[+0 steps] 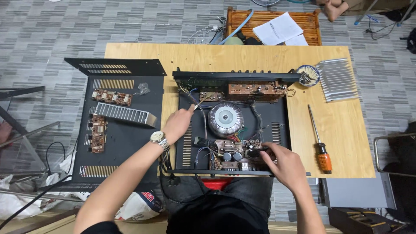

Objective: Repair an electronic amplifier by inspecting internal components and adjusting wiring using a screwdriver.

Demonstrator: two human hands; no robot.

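An opened black amplifier chassis (pixel 281 125) lies on a low wooden table (pixel 346 151). Inside are a round silver transformer (pixel 225 120), a brown circuit board with capacitors (pixel 229 157) at the near edge, and more boards (pixel 258 90) at the far wall. My left hand (pixel 178 123), with a wristwatch, pinches a wire (pixel 200 102) near the far-left board. My right hand (pixel 284 161) grips the right end of the near circuit board.
The removed black cover (pixel 123 143) lies to the left with two small boards (pixel 112 97) and a ribbed heatsink (pixel 125 114). To the right lie a screwdriver with an orange handle (pixel 320 143), a small bowl of screws (pixel 308 75) and a second heatsink (pixel 338 79). A wooden tray with papers (pixel 277 27) stands behind.
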